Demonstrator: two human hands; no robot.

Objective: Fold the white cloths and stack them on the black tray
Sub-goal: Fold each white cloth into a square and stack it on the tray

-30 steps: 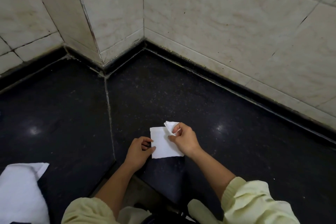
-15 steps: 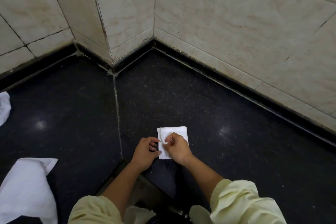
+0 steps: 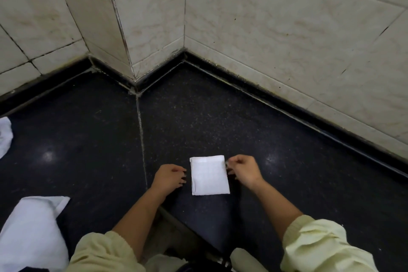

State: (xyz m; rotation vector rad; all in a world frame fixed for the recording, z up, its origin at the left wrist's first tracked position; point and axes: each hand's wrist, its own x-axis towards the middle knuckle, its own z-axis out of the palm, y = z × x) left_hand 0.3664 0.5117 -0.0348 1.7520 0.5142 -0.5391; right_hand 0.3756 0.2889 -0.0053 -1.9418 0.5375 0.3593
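White cloths: three; one folded cloth point(image 3: 209, 175) between two empty, loosely curled hands point(image 3: 169, 178) point(image 3: 244, 170).

I see the folded cloth point(image 3: 209, 175) lying flat on the counter point(image 3: 220, 121), between my left hand point(image 3: 169, 178) and right hand point(image 3: 242, 169), the right fingertips at its edge, the left just apart. A loose cloth point(image 3: 31, 232) lies near left; another cloth point(image 3: 4, 136) sits at the far-left edge. Tiled walls point(image 3: 276, 28) stand behind.
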